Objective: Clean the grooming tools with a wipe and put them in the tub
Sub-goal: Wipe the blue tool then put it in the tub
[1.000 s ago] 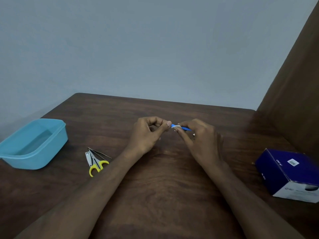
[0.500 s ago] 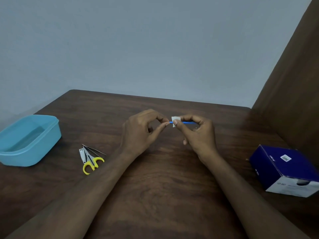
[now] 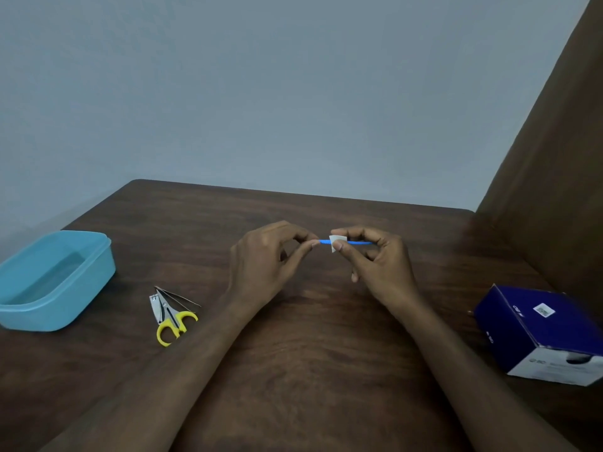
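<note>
A thin blue tool lies level in the air above the middle of the table. My left hand pinches its left end between thumb and forefinger. My right hand pinches a small white wipe folded round the blue shaft. The light blue tub stands at the table's left edge, and its inside looks empty. Yellow-handled scissors, a metal nail clipper and thin tweezers lie together to the right of the tub.
A dark blue cardboard box sits at the right side of the brown wooden table. A brown panel rises along the right. A grey wall stands behind the table's far edge.
Both hands have lifted slightly. The wipe in my right hand has slid along the blue tool away from my left fingers, so more blue shaft shows between them.
</note>
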The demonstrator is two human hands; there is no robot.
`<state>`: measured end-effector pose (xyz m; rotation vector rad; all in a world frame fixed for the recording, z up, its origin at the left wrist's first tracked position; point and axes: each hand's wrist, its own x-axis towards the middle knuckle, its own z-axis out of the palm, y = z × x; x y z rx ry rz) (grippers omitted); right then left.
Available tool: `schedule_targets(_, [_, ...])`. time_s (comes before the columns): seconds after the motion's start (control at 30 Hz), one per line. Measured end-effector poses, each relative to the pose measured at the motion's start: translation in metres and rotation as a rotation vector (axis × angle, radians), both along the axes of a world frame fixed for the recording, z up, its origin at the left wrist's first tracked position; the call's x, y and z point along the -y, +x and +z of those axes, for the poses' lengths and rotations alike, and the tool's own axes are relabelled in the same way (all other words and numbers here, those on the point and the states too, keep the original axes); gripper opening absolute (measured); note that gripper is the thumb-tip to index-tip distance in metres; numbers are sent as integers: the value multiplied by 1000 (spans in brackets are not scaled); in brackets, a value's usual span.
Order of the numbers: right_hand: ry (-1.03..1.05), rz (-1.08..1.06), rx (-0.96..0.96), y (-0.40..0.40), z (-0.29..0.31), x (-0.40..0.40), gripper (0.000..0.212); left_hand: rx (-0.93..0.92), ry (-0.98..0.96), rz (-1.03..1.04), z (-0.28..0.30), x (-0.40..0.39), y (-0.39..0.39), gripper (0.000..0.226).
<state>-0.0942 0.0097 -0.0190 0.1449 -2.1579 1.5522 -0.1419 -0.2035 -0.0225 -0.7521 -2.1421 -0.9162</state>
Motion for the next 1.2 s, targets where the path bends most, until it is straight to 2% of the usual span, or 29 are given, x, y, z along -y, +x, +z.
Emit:
schedule_targets(0.23, [-28, 81, 16, -3, -4, -4, 15, 201, 105, -88, -4, -2, -7, 9])
schedule_targets(0.4, [-11, -7, 7, -2, -5, 4, 9, 191, 87, -104, -2, -3, -4, 7])
schedule_targets(0.53, [-18, 14, 9, -1, -1, 3, 8, 179, 88, -118, -1, -3, -3, 6])
schedule_targets(0.6, [-79, 65, 19, -1, 1, -3, 5, 197, 108, -123, -3, -2, -7, 10])
schedule_targets(0.73, [-220, 91, 49, -2, 4, -11, 19, 306, 217, -210, -6, -4, -13, 19])
schedule_targets(0.9, [-308, 97, 62, -4, 4, -1, 19, 359, 260, -225, -4, -3, -12, 8])
schedule_targets(1.03, [-340, 74, 49, 0, 6, 9, 25, 386, 265, -245, -5, -4, -13, 10])
schedule_targets(1.13, [-402, 80, 70, -1, 9, 8, 15, 390, 275, -249, -5, -5, -13, 9])
schedule_targets(1.2, [-429, 70, 85, -3, 9, 7, 18, 389, 275, -244, -4, -5, -12, 8])
